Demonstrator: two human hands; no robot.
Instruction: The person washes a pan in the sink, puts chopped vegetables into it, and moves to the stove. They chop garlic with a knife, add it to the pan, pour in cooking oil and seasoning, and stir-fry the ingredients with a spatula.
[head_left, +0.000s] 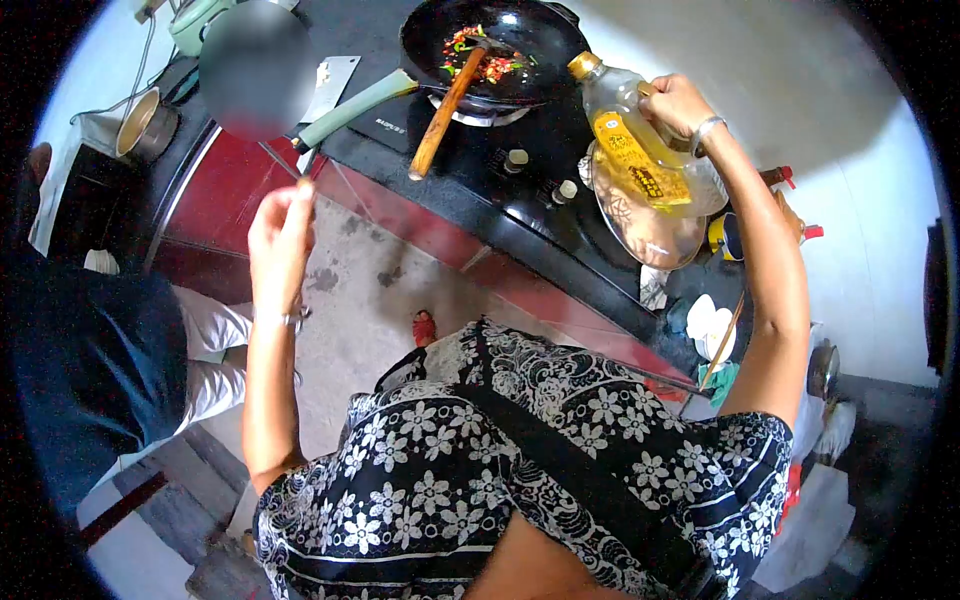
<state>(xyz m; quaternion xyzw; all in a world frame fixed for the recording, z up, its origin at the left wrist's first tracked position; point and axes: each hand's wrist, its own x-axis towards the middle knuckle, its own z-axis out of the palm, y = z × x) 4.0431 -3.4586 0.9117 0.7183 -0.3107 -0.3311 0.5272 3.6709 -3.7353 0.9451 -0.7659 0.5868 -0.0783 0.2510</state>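
Observation:
My right hand (678, 108) grips the handle of a large clear cooking oil bottle (640, 150) with a yellow label and gold cap. The bottle leans over the right side of the stove, its capped end toward the wok (545, 75). In the wok lie chopped red and green peppers (495, 68) and the head of a spatula, its wooden handle (447, 118) resting over the near rim. My left hand (283, 240) is raised before the counter, fingers pinched together. Thin dark lines meet its fingertips; what they are is unclear. The wok's grey-green handle (355, 110) points toward this hand.
Beneath the bottle is a round metal tray (665, 235). White spoons (712, 325) and chopsticks (722, 342) lie at the counter's right end. A small pot (148, 125) stands at far left. Another person in dark clothing (95, 360) is close on my left.

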